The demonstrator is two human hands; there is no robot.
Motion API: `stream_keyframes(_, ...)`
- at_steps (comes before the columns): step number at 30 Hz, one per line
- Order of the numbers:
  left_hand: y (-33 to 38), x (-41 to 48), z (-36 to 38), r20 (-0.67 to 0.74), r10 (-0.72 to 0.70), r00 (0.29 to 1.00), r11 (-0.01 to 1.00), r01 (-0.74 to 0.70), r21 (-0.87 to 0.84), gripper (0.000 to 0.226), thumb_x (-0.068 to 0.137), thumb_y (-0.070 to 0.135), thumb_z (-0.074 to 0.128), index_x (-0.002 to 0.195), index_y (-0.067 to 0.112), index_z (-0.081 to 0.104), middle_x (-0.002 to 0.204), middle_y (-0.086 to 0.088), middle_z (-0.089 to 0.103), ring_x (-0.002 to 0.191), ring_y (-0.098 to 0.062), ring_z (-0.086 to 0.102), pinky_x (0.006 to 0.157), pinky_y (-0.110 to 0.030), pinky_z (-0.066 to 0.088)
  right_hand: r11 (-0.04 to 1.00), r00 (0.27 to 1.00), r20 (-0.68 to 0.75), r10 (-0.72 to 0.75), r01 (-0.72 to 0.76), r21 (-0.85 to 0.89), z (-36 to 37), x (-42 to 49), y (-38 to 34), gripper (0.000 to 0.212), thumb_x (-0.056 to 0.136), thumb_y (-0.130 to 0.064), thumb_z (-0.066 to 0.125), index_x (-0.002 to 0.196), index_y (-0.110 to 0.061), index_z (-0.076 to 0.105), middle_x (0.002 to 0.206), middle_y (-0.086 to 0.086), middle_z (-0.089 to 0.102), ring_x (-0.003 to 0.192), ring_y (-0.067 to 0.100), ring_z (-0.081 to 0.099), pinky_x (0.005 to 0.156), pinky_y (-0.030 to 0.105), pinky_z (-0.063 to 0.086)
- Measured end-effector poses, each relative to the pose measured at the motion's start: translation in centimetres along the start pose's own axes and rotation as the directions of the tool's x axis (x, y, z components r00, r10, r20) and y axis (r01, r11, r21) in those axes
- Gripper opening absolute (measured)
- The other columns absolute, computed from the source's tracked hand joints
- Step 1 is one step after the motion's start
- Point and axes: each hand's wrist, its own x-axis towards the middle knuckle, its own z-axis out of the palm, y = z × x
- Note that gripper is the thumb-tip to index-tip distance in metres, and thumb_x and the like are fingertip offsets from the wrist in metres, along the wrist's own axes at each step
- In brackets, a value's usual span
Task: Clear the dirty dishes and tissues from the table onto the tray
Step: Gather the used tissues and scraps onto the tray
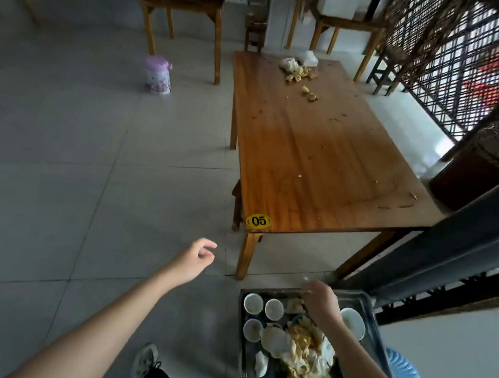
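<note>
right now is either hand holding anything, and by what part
The left hand holds nothing, fingers loosely curled above the floor. The right hand is over the tray, fingers blurred, so any hold cannot be told.

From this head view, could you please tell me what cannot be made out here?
All in the head view:
- Right hand: blur hides its grip; holding anything is unclear.
- Tray: near end cut off by the bottom edge.
- Far pile on the table: too small to sort tissue from scraps.
</note>
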Motion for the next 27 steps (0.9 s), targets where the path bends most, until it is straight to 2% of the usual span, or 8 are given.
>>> stream_keyframes(2, -0.7, 2.0, -3.3, -0.004, 0.034, 0.999, 0.999, -0.034, -0.001, 0.026, 0.094, 0.008, 0.052, 0.120, 0.010, 0.056, 0.105, -0.007, 0.061, 0.095, -0.016, 0.056, 0.078, -0.019, 0.042, 0.998, 0.999, -0.034, 0.035, -0.033, 0.044, 1.1, 0.8, -2.9, 0.027, 0.086, -0.007, 0.058, 0.110, -0.011, 0.068, 0.104, 0.005, 0.067, 0.087, 0.016, 0.059, 0.071, 0.023, 0.043)
stream_keyframes(4, -1.2, 3.9, -6.5, 0.010, 0.072, 0.997, 0.997, -0.072, 0.000, 0.027, 0.095, 0.005, 0.051, 0.121, 0.005, 0.055, 0.101, -0.007, 0.058, 0.093, -0.015, 0.054, 0.069, -0.011, 0.040, 0.994, 0.994, -0.089, 0.070, -0.062, 0.087, 2.7, 0.9, -5.7, 0.027, 0.085, -0.007, 0.058, 0.110, -0.010, 0.068, 0.107, 0.007, 0.068, 0.095, 0.022, 0.061, 0.079, 0.027, 0.047)
stream_keyframes(6, -1.6, 5.7, -9.3, 0.042, 0.103, 0.994, 0.995, -0.103, 0.012, 0.027, 0.095, 0.005, 0.050, 0.122, 0.006, 0.055, 0.101, -0.006, 0.056, 0.093, -0.015, 0.053, 0.072, -0.014, 0.038, 0.989, 0.987, -0.115, 0.109, -0.096, 0.114, 4.7, 0.2, -8.3, 0.029, 0.084, -0.006, 0.057, 0.112, -0.010, 0.067, 0.109, 0.007, 0.067, 0.099, 0.024, 0.062, 0.083, 0.031, 0.048)
stream_keyframes(8, -1.9, 6.9, -11.4, 0.098, 0.124, 0.987, 0.991, -0.129, 0.040, 0.026, 0.096, 0.007, 0.050, 0.121, 0.008, 0.055, 0.102, -0.005, 0.057, 0.094, -0.014, 0.054, 0.075, -0.017, 0.037, 0.985, 0.984, -0.111, 0.139, -0.126, 0.115, 6.8, -0.9, -10.2, 0.029, 0.085, -0.006, 0.057, 0.112, -0.011, 0.067, 0.110, 0.006, 0.067, 0.097, 0.022, 0.062, 0.082, 0.030, 0.047)
stream_keyframes(11, -2.3, 8.7, -13.6, 0.169, 0.159, 0.973, 0.984, -0.171, 0.055, 0.026, 0.096, 0.007, 0.049, 0.122, 0.007, 0.054, 0.103, -0.006, 0.057, 0.094, -0.013, 0.053, 0.067, -0.011, 0.035, 0.979, 0.973, -0.135, 0.187, -0.173, 0.106, 9.2, -2.2, -12.2, 0.028, 0.086, -0.008, 0.057, 0.111, -0.012, 0.067, 0.110, 0.005, 0.067, 0.101, 0.021, 0.061, 0.077, 0.022, 0.041)
stream_keyframes(15, -2.8, 10.2, -15.0, 0.228, 0.168, 0.959, 0.982, -0.183, 0.043, 0.026, 0.096, 0.007, 0.049, 0.122, 0.006, 0.054, 0.102, -0.005, 0.057, 0.096, -0.013, 0.053, 0.077, -0.017, 0.034, 0.966, 0.956, -0.165, 0.245, -0.227, 0.121, 10.4, -3.9, -13.5, 0.028, 0.084, -0.005, 0.053, 0.108, -0.010, 0.068, 0.107, 0.006, 0.066, 0.103, 0.025, 0.060, 0.078, 0.025, 0.042)
stream_keyframes(21, -4.4, 11.0, -15.4, 0.284, 0.144, 0.948, 0.984, -0.166, 0.056, 0.026, 0.095, 0.010, 0.050, 0.121, 0.009, 0.056, 0.097, -0.001, 0.058, 0.092, -0.012, 0.054, 0.080, -0.022, 0.037, 0.943, 0.925, -0.192, 0.327, -0.309, 0.120, 10.8, -5.3, -13.0, 0.028, 0.087, -0.008, 0.055, 0.112, -0.008, 0.067, 0.113, 0.008, 0.065, 0.105, 0.024, 0.058, 0.082, 0.025, 0.041)
stream_keyframes(27, -4.6, 11.1, -15.7, 0.300, 0.137, 0.944, 0.984, -0.165, 0.068, 0.024, 0.096, 0.012, 0.050, 0.119, 0.012, 0.057, 0.100, -0.003, 0.059, 0.098, -0.017, 0.056, 0.081, -0.023, 0.037, 0.942, 0.924, -0.198, 0.327, -0.302, 0.143, 11.1, -5.2, -13.4, 0.027, 0.087, -0.008, 0.055, 0.112, -0.007, 0.067, 0.114, 0.009, 0.065, 0.105, 0.024, 0.058, 0.084, 0.026, 0.043)
